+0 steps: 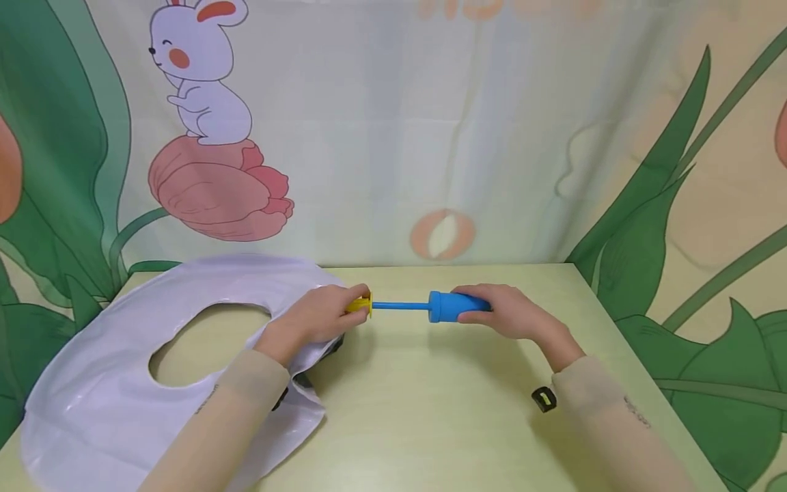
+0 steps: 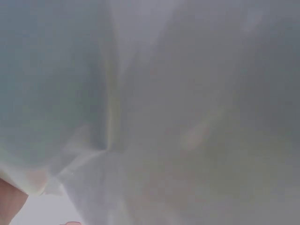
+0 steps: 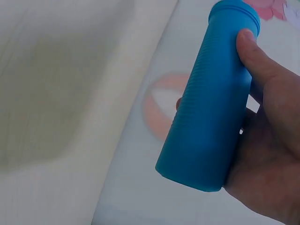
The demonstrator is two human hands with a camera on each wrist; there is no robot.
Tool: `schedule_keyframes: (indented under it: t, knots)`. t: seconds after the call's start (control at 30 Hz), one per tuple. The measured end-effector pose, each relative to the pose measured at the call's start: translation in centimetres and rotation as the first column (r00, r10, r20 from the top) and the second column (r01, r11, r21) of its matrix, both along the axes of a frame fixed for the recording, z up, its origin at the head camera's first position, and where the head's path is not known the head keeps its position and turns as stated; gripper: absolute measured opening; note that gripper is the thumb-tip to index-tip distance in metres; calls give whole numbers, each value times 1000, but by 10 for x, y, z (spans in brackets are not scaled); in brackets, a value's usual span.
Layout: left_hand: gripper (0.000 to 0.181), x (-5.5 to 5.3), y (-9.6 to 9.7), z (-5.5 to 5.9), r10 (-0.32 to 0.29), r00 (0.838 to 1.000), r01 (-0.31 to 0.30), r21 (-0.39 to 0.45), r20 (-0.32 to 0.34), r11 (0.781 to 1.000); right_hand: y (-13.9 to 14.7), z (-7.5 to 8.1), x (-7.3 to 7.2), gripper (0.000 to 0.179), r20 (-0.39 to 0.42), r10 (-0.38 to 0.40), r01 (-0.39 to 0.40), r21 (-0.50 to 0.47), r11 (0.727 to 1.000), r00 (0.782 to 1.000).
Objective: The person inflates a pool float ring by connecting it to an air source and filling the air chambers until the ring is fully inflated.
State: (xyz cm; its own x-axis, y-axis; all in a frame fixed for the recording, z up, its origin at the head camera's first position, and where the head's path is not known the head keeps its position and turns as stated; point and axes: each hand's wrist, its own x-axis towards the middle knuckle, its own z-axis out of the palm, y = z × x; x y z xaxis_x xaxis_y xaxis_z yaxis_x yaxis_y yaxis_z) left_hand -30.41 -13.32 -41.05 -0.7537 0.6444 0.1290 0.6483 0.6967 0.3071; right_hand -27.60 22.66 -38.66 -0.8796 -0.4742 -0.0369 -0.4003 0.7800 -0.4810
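A blue hand pump (image 1: pixel 451 307) is held level above the table, with its thin blue rod (image 1: pixel 399 306) drawn out to the left. My right hand (image 1: pixel 513 311) wraps round the blue barrel, and in the right wrist view the thumb lies along its ribbed side (image 3: pixel 206 103). At the rod's other end, a yellow flanged piece (image 1: pixel 359 304) is gripped by the fingers of my left hand (image 1: pixel 316 316). Beneath the left forearm lies a pale lilac swim ring (image 1: pixel 80 383), slack and wrinkled. Pale, blurred film (image 2: pixel 187 117) fills most of the left wrist view.
The light wooden table (image 1: pixel 424 417) runs back to a printed curtain (image 1: pixel 381 137) with a rabbit and flowers. Its leaf-patterned sides border the table left and right. A small black strap piece (image 1: pixel 544 399) shows beside the right wrist.
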Motion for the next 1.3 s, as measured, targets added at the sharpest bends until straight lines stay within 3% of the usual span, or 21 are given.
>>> schedule_keyframes:
  t: [0.17, 0.3, 0.5, 0.7, 0.9, 1.3]
  knots:
    - [23, -1, -4, 2, 12, 1000, -12, 17, 12, 1000, 26, 1, -2, 56, -28, -35, 35, 3, 999, 999]
    - [21, 1, 1, 3, 7, 1000, -7, 16, -14, 1000, 26, -2, 0, 56, -83, -37, 39, 27, 999, 996]
    - [16, 8, 16, 6, -2, 998, 2, 10, -57, 1000, -5, -11, 2, 60, -166, -6, 17, 61, 998, 986]
    - [17, 12, 34, 7, -12, 996, 12, 0, -84, 1000, -48, -9, 8, 59, -250, 32, -1, 121, 993, 968]
    - [22, 7, 25, 5, 23, 997, -23, 5, -72, 1000, -69, -3, 11, 59, -254, 40, -1, 150, 989, 966]
    - [24, -6, -10, 5, 37, 999, -36, 39, -14, 999, 7, -3, 1, 58, -193, -7, 24, 86, 996, 981]
